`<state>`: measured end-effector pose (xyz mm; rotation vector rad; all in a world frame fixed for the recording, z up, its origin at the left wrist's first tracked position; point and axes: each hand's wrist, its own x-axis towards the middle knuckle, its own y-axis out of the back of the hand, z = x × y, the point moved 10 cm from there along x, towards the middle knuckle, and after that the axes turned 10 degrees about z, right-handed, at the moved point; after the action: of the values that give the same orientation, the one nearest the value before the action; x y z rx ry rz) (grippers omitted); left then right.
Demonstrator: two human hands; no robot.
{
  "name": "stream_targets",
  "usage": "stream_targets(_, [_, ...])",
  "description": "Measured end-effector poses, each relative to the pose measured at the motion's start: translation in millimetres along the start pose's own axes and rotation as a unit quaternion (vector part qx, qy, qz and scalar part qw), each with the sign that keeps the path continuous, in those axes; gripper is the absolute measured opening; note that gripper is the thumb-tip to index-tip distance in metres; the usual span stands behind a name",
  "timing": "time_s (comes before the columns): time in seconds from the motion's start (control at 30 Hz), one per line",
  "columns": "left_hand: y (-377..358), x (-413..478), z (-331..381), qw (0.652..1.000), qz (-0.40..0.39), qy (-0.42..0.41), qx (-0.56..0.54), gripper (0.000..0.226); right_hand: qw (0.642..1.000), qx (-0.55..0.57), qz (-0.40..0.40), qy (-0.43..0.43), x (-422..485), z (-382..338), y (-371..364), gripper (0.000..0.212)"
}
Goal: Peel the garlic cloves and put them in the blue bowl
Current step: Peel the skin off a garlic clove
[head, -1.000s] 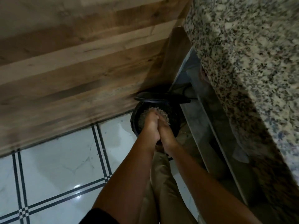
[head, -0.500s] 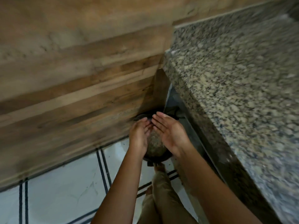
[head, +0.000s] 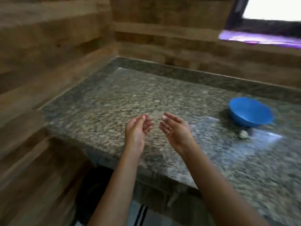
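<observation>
Garlic (head: 243, 134), a small pale lump blurred by motion, lay on the stone counter (head: 105, 98) at the right of the frame, just below the blue bowl (head: 239, 117) and slightly apart from it. Whether it was peeled could not be told. The bowl sat on the counter near the right edge of the frame, tipped a little toward the camera, and nothing could be made out inside it.

Both hands hovered over the middle of the counter, palms turned toward each other with a gap between them. The left hand (head: 136, 131) had its fingers (head: 147, 123) loosely curved and spread, holding nothing. The right hand (head: 176, 129) had its fingers (head: 171, 119) nearly straight and close together, also holding nothing. Neither hand touched the counter, the bowl or the garlic.

Wood-panelled walls (head: 48, 46) filled the left and top of the frame, and a bright window (head: 273, 7) showed at the upper right.
</observation>
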<state>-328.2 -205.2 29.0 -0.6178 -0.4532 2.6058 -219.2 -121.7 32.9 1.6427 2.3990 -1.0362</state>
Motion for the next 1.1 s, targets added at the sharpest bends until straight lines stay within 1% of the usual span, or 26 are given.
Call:
stream_targets(0.1, [-85, -32, -51, 0.995, -0.09, 0.039, 0.029, 0.019, 0.994, -0.01, 0.091, 0.059, 2, -56, 85, 0.017])
stream_targets(0.2, [-157, -73, -107, 0.983, -0.16, 0.074, 0.059, 0.018, 0.986, -0.008, 0.14, 0.093, 0, -101, 162, 0.014])
stream_targets(0.33, [-229, -114, -177, 0.971, -0.198, 0.106, 0.083, 0.021, 0.976, -0.017, 0.182, 0.115, 8, -146, 253, 0.01])
stream_targets(0.47, [-269, -132, -231, 0.967, -0.191, 0.12, 0.116, 0.021, 0.964, -0.057, 0.236, 0.109, 19, -173, 328, 0.011])
stream_targets(0.57, [-280, -130, -257, 0.962, -0.172, 0.081, 0.197, 0.019, 0.953, -0.097, 0.273, 0.095, 27, -180, 371, 0.013])
stream_targets(0.63, [-284, -128, -271, 0.947, -0.174, 0.036, 0.267, 0.013, 0.94, -0.127, 0.303, 0.087, 34, -181, 397, 0.007])
stream_targets(0.67, [-288, -127, -275, 0.936, -0.18, 0.006, 0.301, 0.011, 0.934, -0.141, 0.317, 0.083, 37, -181, 408, 0.01])
stream_targets(0.73, [-298, -126, -284, 0.905, -0.197, -0.052, 0.374, 0.009, 0.928, -0.154, 0.332, 0.073, 42, -181, 424, 0.014])
stream_targets(0.77, [-306, -127, -287, 0.882, -0.209, -0.08, 0.414, 0.006, 0.927, -0.157, 0.335, 0.067, 43, -181, 430, 0.013])
stream_targets(0.83, [-320, -127, -292, 0.838, -0.22, -0.129, 0.482, 0.012, 0.929, -0.143, 0.336, 0.054, 46, -182, 436, 0.013])
stream_targets(0.87, [-327, -126, -295, 0.822, -0.223, -0.148, 0.503, 0.015, 0.931, -0.132, 0.336, 0.051, 47, -182, 439, 0.013])
stream_targets(1.0, [-347, -128, -305, 0.774, -0.22, -0.201, 0.559, 0.021, 0.931, -0.123, 0.341, 0.045, 51, -185, 450, 0.014])
stream_targets(1.1, [-354, -126, -309, 0.757, -0.213, -0.225, 0.576, 0.015, 0.933, -0.12, 0.338, 0.039, 54, -187, 455, 0.014])
